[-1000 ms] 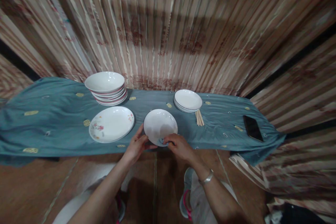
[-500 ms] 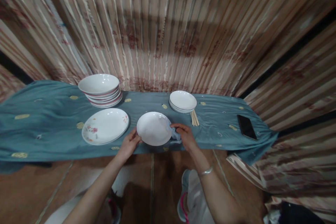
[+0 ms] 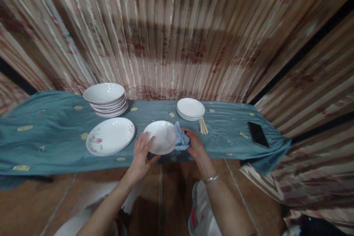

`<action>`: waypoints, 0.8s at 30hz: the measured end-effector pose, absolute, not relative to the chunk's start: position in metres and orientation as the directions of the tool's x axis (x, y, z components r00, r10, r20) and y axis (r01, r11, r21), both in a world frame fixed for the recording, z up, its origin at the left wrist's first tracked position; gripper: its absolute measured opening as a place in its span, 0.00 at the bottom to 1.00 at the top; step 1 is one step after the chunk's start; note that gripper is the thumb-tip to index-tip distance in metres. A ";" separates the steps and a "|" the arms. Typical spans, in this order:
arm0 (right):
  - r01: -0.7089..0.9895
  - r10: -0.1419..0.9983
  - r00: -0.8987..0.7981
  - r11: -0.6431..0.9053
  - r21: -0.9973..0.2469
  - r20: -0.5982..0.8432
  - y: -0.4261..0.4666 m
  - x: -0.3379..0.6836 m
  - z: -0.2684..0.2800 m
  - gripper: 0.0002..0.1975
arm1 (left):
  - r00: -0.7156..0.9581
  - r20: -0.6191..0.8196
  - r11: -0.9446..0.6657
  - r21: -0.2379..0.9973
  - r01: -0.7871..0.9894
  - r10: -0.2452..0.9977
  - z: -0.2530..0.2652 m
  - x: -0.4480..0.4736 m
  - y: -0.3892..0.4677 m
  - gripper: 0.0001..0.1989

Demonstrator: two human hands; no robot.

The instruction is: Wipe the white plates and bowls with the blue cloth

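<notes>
A small white plate (image 3: 162,138) is at the front middle of the cloth-covered table. My left hand (image 3: 142,153) lies over its left rim, fingers stretched out and apart, with the thumb near the front edge. On the plate's other side, my right hand (image 3: 195,143) is closed around a crumpled light-blue cloth (image 3: 181,139), which covers the right rim. Whether the right fingers also grip the plate is hidden by the cloth. To the left rests an oval plate (image 3: 110,136) with a floral pattern, apart from my left hand.
A stack of white bowls (image 3: 106,97) with red rims stands at the back left. Behind my right hand are stacked small plates (image 3: 190,108) and several wooden chopsticks (image 3: 203,126). A black phone (image 3: 258,134) lies at the right end of the blue-green tablecloth (image 3: 226,121).
My left hand has loosened from the plate's lower left rim and spread its fingers over it. The blue cloth in my right hand now bulges up more over the right rim.
</notes>
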State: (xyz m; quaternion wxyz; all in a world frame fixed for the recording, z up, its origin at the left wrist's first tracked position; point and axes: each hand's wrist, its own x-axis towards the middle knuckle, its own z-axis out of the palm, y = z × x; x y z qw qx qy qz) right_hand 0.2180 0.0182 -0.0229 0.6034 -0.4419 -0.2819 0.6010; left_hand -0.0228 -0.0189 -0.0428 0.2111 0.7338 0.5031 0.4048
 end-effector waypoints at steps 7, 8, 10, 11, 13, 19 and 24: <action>-0.481 0.971 0.133 -0.113 -0.870 -0.200 0.021 0.211 -0.024 0.12 | 0.418 0.315 -0.515 0.648 0.561 0.852 -0.039 -0.011 -0.014 0.11; -0.480 0.970 0.138 -0.110 -0.870 -0.199 0.022 0.211 -0.023 0.12 | 0.416 0.306 -0.503 0.679 0.535 0.856 -0.039 -0.010 -0.012 0.11; -0.482 0.968 0.158 -0.095 -0.871 -0.193 0.023 0.212 -0.022 0.12 | 0.396 0.301 -0.473 0.745 0.470 0.867 -0.037 -0.006 -0.010 0.11; -0.488 0.967 0.172 -0.084 -0.869 -0.189 0.024 0.213 -0.020 0.12 | 0.379 0.304 -0.458 0.775 0.435 0.874 -0.034 -0.004 -0.009 0.11; -0.501 0.964 0.204 -0.047 -0.864 -0.170 0.026 0.216 -0.016 0.13 | 0.338 0.308 -0.425 0.830 0.361 0.889 -0.024 0.000 -0.007 0.09; -0.513 0.939 0.338 0.131 -0.848 -0.059 0.030 0.224 0.008 0.14 | 0.028 0.197 -0.199 0.973 0.114 0.980 0.013 0.009 0.002 0.04; -0.376 0.916 0.396 0.217 -0.901 0.055 0.021 0.216 0.033 0.15 | -0.102 -0.038 0.006 0.955 -0.297 0.994 0.031 0.014 0.005 0.15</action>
